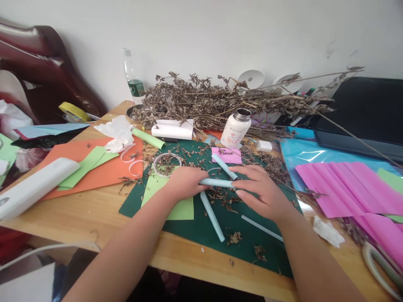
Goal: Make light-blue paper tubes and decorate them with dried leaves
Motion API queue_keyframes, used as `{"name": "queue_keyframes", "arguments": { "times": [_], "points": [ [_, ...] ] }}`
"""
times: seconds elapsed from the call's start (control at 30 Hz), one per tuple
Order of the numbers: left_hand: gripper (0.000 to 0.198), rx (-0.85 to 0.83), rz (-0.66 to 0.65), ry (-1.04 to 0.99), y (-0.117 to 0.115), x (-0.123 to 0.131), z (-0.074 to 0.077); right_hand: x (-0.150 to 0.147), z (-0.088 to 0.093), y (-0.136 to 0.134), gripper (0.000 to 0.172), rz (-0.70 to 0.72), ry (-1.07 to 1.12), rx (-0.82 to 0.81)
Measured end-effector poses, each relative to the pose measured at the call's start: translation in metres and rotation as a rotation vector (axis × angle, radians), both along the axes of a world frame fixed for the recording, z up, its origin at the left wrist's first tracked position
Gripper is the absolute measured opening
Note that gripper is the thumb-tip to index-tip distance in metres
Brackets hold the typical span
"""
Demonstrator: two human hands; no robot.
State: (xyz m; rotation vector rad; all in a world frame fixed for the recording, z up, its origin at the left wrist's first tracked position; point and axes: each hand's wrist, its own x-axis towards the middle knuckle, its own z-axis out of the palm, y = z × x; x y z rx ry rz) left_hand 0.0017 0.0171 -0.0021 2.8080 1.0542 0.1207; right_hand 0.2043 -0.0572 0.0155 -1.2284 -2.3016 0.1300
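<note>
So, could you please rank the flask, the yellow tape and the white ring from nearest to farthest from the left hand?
From the left hand:
1. White ring: just left, on the mat.
2. Flask: ahead and right.
3. Yellow tape: far left.

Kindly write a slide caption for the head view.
Left hand holds one end of a pale blue tube, right hand at the other, above a leaf-strewn green mat.

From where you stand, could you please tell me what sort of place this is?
Probably a craft table, judging by the green mat, pale blue rolls and pink paper.
</note>
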Motion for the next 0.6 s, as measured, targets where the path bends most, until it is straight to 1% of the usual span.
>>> {"name": "queue_keyframes", "arguments": {
  "times": [0.07,0.13,0.2,0.3,0.37,0.47,0.6],
  "points": [
    [0.019,0.006,-0.004,0.007,-0.0004,0.0001,0.0003,0.0011,-0.0006,0.0003,0.02,0.002,-0.037,-0.064],
    [0.019,-0.001,-0.002,-0.002,-0.0005,0.0003,0.0009,0.0024,-0.0022,0.0003,0.023,0.012,-0.008,-0.115],
    [0.02,-0.014,0.008,-0.016,-0.0004,0.0005,0.0015,0.0041,-0.0038,-0.0004,0.025,0.011,0.108,-0.121],
    [0.022,-0.023,0.028,-0.023,0.0,0.0001,0.0023,0.0073,-0.0042,-0.002,0.026,-0.036,0.315,-0.078],
    [0.022,-0.024,0.032,-0.023,0.0001,-0.0004,0.0026,0.0087,-0.0034,-0.0022,0.025,-0.029,0.35,-0.055],
    [0.022,-0.025,0.021,-0.021,-0.0002,-0.0004,0.0026,0.008,-0.0027,-0.0007,0.023,0.033,0.214,-0.054],
    [0.019,-0.036,-0.004,-0.003,-0.0012,0.0004,0.0008,0.0042,-0.0034,0.0022,0.023,0.055,0.017,-0.154]
  ]
}}
